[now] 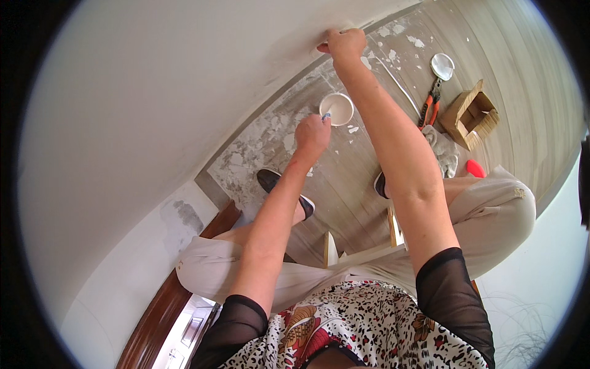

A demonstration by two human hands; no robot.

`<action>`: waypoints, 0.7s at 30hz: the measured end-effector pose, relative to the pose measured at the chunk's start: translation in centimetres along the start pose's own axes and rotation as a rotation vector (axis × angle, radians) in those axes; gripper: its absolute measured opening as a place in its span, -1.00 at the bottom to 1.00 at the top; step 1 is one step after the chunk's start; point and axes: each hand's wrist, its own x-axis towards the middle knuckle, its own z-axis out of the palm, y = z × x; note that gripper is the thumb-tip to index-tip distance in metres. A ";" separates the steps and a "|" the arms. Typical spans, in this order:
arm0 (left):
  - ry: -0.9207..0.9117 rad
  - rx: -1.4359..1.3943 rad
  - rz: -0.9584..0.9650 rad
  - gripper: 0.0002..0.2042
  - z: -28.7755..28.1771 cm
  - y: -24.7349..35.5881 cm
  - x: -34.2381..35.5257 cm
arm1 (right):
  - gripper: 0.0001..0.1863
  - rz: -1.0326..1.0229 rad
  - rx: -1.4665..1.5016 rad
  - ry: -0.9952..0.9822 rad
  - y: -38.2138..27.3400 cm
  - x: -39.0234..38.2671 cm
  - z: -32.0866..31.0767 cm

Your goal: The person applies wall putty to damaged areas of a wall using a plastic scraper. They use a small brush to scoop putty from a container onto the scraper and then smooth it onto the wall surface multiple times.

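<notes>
My left hand [312,133] is closed at the near-left rim of a round white tub [336,122] on the floor. From its fingers a thin white-and-blue stick [327,115] points in over the tub, which has pale contents. What kind of tool the stick is does not show clearly. My right hand [347,44] reaches farther out, its fingers bent and close to the foot of the white wall [203,74]. Whatever those fingers may hold is hidden.
White flakes and smears cover the floor [362,178] along the wall. On the right lie orange-handled pliers [431,104], a round white lid [442,66], an open cardboard box [458,120], a grey rag [444,150] and a red object [475,168]. My shoes [268,180] flank the near floor.
</notes>
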 end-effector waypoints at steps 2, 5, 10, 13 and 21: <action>-0.022 0.010 -0.003 -0.66 -0.3 0.2 0.0 | -0.79 -0.005 0.020 -0.005 -0.8 -0.2 -0.5; -0.064 0.008 -0.038 -0.66 -0.5 0.0 0.1 | -0.77 -0.051 0.043 -0.006 -1.3 -1.0 -2.0; 0.007 0.029 -0.023 -0.64 -0.1 -0.9 -0.1 | -0.73 -0.153 -0.118 0.070 0.3 -1.8 -5.9; -0.030 0.054 -0.018 -0.65 0.3 -0.3 0.4 | -0.70 -0.132 -0.123 0.086 2.7 -1.1 -5.9; -0.006 0.083 0.042 -0.62 0.6 -1.5 0.6 | -0.72 -0.043 -0.156 0.110 4.2 -1.8 -2.6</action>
